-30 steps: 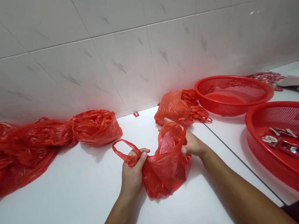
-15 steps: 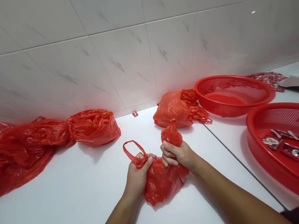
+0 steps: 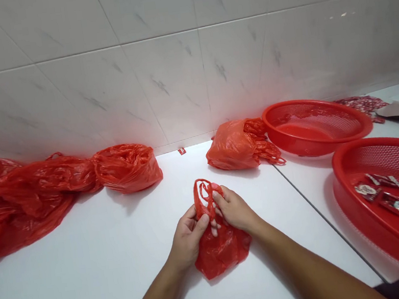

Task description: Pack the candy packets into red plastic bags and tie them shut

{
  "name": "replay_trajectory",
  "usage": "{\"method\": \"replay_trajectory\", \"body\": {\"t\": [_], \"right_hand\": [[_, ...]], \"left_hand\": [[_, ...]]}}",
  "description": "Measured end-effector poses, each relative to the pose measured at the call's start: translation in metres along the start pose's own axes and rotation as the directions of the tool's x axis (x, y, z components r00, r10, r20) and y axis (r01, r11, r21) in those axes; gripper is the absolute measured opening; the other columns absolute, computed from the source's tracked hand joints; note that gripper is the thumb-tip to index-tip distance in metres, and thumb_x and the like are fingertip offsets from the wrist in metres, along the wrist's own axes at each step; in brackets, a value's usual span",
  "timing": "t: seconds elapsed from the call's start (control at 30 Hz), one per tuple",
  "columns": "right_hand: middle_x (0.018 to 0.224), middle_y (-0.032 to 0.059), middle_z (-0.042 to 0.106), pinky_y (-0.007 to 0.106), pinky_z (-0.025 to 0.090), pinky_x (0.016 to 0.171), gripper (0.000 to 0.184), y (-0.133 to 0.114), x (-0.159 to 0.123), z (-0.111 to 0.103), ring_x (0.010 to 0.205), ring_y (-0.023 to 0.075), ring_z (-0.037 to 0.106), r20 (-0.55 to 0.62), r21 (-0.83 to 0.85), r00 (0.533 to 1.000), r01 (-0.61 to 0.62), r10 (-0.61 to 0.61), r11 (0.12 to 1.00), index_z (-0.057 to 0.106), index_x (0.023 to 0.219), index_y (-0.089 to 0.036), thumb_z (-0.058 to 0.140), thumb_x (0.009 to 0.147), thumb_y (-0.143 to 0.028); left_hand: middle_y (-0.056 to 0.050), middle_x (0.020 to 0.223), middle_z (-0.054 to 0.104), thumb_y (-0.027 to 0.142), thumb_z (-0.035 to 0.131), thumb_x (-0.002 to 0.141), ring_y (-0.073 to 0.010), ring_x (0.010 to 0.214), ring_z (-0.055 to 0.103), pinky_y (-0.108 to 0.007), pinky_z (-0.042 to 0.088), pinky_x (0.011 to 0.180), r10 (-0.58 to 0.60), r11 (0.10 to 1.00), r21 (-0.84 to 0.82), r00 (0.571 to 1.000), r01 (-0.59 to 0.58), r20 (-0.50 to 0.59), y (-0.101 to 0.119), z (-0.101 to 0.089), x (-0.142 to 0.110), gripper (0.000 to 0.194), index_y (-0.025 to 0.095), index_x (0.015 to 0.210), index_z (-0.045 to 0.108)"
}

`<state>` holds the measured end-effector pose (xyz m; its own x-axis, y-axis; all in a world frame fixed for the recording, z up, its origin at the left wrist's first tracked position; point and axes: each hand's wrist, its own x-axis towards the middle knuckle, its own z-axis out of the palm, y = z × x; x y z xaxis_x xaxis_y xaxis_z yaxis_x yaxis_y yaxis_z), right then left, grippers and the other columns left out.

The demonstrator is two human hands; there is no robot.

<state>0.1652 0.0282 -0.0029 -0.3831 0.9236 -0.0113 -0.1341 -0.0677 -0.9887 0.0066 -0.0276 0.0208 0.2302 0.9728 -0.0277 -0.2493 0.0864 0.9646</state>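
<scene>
Between my hands a small red plastic bag (image 3: 223, 252) rests over the white table, its body hanging low and its looped handles standing up. My left hand (image 3: 187, 235) pinches the bag's neck at the left handle, thumb on top. My right hand (image 3: 232, 207) closes on the other handle, close to the left fingertips. Some right fingertips show behind the thin plastic. What the bag contains is hidden.
Crumpled red bags (image 3: 17, 200) and a rolled red bag (image 3: 127, 167) lie at left. A full-looking red bag (image 3: 234, 144) sits behind my hands. Two red baskets (image 3: 341, 184), (image 3: 271, 132) stand at right, the nearer holding wrapped sweets (image 3: 394, 201). A small red packet (image 3: 182, 151) lies by the wall.
My right hand has let go of the bunched red top and moved in beside my left hand. Both handles now stand up together as loops between the hands.
</scene>
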Motion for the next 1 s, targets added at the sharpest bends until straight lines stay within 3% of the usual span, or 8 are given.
{"method": "replay_trajectory", "body": {"t": [0.13, 0.27, 0.43, 0.5, 0.6, 0.7, 0.87, 1.0], "right_hand": [[0.062, -0.0023, 0.062, 0.026, 0.039, 0.053, 0.016, -0.009, -0.005, 0.000, 0.054, 0.0144, 0.055, 0.149, 0.076, 0.988, -0.063, 0.051, 0.995, 0.063, 0.091, -0.023, 0.057, 0.091, -0.038], [0.071, 0.0009, 0.069, 0.028, 0.044, 0.062, 0.017, -0.021, -0.011, -0.004, 0.065, 0.0159, 0.060, 0.313, 0.090, 0.949, -0.010, -0.019, 0.996, 0.067, 0.085, -0.020, 0.060, 0.087, -0.035], [0.108, 0.0051, 0.079, 0.038, 0.054, 0.096, 0.038, -0.020, -0.016, 0.002, 0.105, 0.0248, 0.071, 0.203, -0.090, 0.979, 0.029, -0.010, 0.996, 0.079, 0.109, -0.023, 0.077, 0.086, -0.054], [0.104, 0.0064, 0.079, 0.037, 0.056, 0.093, 0.047, -0.015, -0.014, 0.005, 0.101, 0.0236, 0.072, 0.139, -0.057, 0.990, -0.025, 0.032, 0.998, 0.080, 0.113, -0.024, 0.068, 0.092, -0.064], [0.059, 0.0015, 0.065, 0.032, 0.056, 0.066, 0.066, -0.011, -0.009, 0.002, 0.058, 0.0165, 0.063, 0.087, 0.037, 0.989, -0.119, 0.116, 0.992, 0.078, 0.083, -0.019, 0.053, 0.094, -0.080], [0.041, -0.0049, 0.043, 0.031, 0.053, 0.059, 0.076, -0.014, -0.008, -0.008, 0.039, 0.0109, 0.045, 0.229, 0.141, 0.966, -0.151, 0.116, 0.978, 0.062, 0.058, -0.020, 0.044, 0.094, -0.084], [0.059, -0.0004, 0.062, 0.026, 0.048, 0.059, 0.062, -0.029, -0.013, -0.025, 0.052, 0.0116, 0.053, 0.475, 0.048, 0.879, 0.010, -0.032, 0.999, 0.079, 0.082, -0.015, 0.053, 0.099, -0.069], [0.090, 0.0039, 0.074, 0.030, 0.052, 0.079, 0.021, -0.032, -0.011, -0.032, 0.078, 0.0156, 0.065, 0.437, -0.083, 0.884, 0.223, -0.166, 0.971, 0.084, 0.096, -0.021, 0.071, 0.094, -0.038]], "left_hand": [[0.001, 0.071, 0.061, 0.050, 0.070, 0.097, -0.0106, 0.060, 0.051, -0.025, 0.046, 0.065, 0.017, 0.975, 0.221, 0.998, -0.003, -0.062, -0.004, 0.003, 0.000, 0.032, 0.018, 0.092, 0.065], [0.003, 0.069, 0.057, 0.049, 0.066, 0.099, -0.0114, 0.061, 0.049, -0.025, 0.043, 0.062, 0.046, 0.958, 0.286, 0.994, -0.015, -0.104, -0.004, 0.002, 0.001, 0.032, 0.019, 0.087, 0.062], [-0.001, 0.081, 0.068, 0.037, 0.064, 0.099, -0.0170, 0.075, 0.060, -0.028, 0.048, 0.069, 0.057, 0.872, 0.489, 0.997, -0.024, -0.051, -0.003, 0.001, -0.002, 0.023, 0.018, 0.085, 0.066], [-0.003, 0.084, 0.073, 0.036, 0.064, 0.098, -0.0196, 0.079, 0.066, -0.030, 0.051, 0.072, 0.035, 0.858, 0.514, 0.999, -0.012, -0.035, -0.002, 0.002, -0.002, 0.021, 0.018, 0.088, 0.070], [-0.007, 0.092, 0.077, 0.036, 0.072, 0.094, -0.0234, 0.086, 0.072, -0.034, 0.056, 0.082, 0.018, 0.930, 0.367, 1.000, -0.013, -0.011, 0.002, 0.003, 0.001, 0.018, 0.018, 0.092, 0.071], [-0.006, 0.089, 0.078, 0.035, 0.083, 0.086, -0.0227, 0.076, 0.075, -0.034, 0.058, 0.075, -0.044, 0.997, 0.059, 0.999, 0.045, -0.009, 0.004, 0.000, 0.005, 0.026, 0.020, 0.093, 0.062], [-0.002, 0.078, 0.076, 0.021, 0.086, 0.079, -0.0204, 0.067, 0.073, -0.031, 0.057, 0.067, -0.185, 0.960, -0.203, 0.982, 0.191, 0.048, 0.006, -0.011, 0.007, 0.033, 0.022, 0.093, 0.056], [-0.003, 0.070, 0.073, 0.019, 0.082, 0.075, -0.0167, 0.059, 0.068, -0.024, 0.051, 0.058, -0.243, 0.918, -0.309, 0.968, 0.250, 0.062, 0.012, -0.017, 0.007, 0.029, 0.020, 0.098, 0.064]]}}
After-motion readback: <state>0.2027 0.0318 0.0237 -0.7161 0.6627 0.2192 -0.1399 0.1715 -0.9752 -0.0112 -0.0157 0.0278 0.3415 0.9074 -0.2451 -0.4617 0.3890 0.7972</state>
